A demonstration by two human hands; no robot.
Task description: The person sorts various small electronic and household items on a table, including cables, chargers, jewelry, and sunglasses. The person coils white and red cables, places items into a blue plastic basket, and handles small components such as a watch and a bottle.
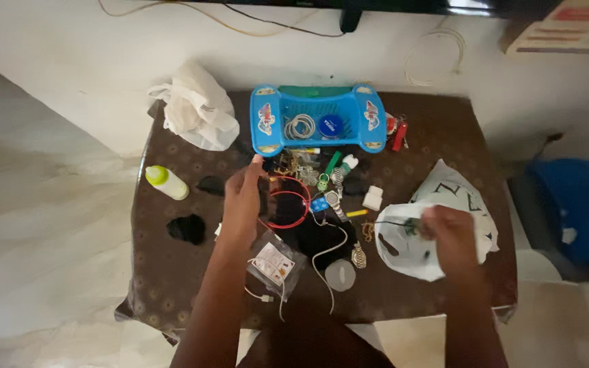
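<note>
White bag [403, 249] at 3 o'clock on desk [172, 272], pinched in right hand [448, 235]; left hand [242, 201] over clutter beside red ring [288, 208], fingers [257, 163] gripping something small and dark, 6 o'clock of blue tray [318, 119].

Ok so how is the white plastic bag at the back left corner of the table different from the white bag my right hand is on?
The back-left bag lies crumpled and knotted with no hand on it; the front-right bag is gripped at its opening by the right hand. The back-left bag looks plain white, while the front-right bag shows dark printing. The back-left bag sits by the blue basket. Both are thin white plastic on the brown table.
</note>
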